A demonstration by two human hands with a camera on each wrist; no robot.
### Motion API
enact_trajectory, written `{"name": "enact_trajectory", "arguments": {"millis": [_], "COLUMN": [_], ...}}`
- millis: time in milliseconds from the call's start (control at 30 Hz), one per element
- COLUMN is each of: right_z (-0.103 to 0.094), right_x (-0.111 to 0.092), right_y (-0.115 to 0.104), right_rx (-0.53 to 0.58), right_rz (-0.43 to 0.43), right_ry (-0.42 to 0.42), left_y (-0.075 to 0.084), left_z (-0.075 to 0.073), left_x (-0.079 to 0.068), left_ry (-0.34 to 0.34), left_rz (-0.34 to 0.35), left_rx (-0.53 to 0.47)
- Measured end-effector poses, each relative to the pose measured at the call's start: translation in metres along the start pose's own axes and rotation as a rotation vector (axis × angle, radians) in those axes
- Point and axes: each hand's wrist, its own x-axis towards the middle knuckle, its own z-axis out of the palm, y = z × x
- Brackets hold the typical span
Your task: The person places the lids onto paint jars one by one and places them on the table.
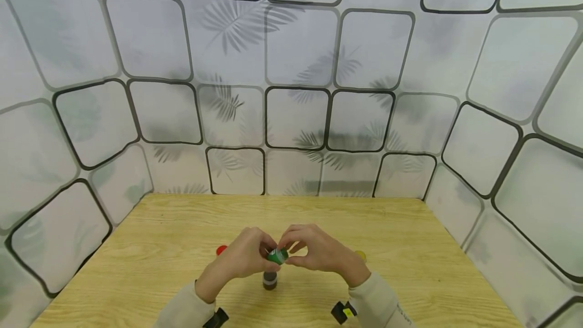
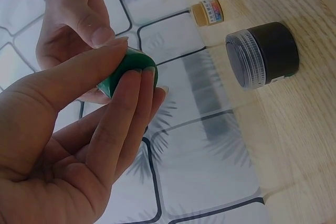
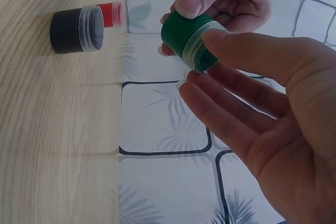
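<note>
Wood table [image 1: 182,221], black jar [image 1: 269,280] standing on it | wall [image 1: 296,173] patterned with squares and leaves | green jar [image 1: 276,256] above table, left hand [image 1: 249,253] gripping its body, right hand [image 1: 320,250] pinching its clear lid [image 3: 193,55]

Table [image 1: 182,221]: black jar [image 1: 269,281], yellow jar [image 2: 210,12], red jar [image 3: 107,14], probably.
</note>
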Motion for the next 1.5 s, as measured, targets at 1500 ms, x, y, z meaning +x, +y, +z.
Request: {"name": "enact_trajectory", "arguments": {"millis": [1500], "right_z": [0.0020], "right_x": [-0.0005], "right_y": [-0.0003], "right_rx": [0.011], "right_rz": [-0.007], "right_ry": [0.005], "left_y": [0.0013], "left_z": [0.0008], "left_x": [0.0005], "left_ry": [-0.008], "left_rz": [0.000], "left_rx": [-0.030]}}
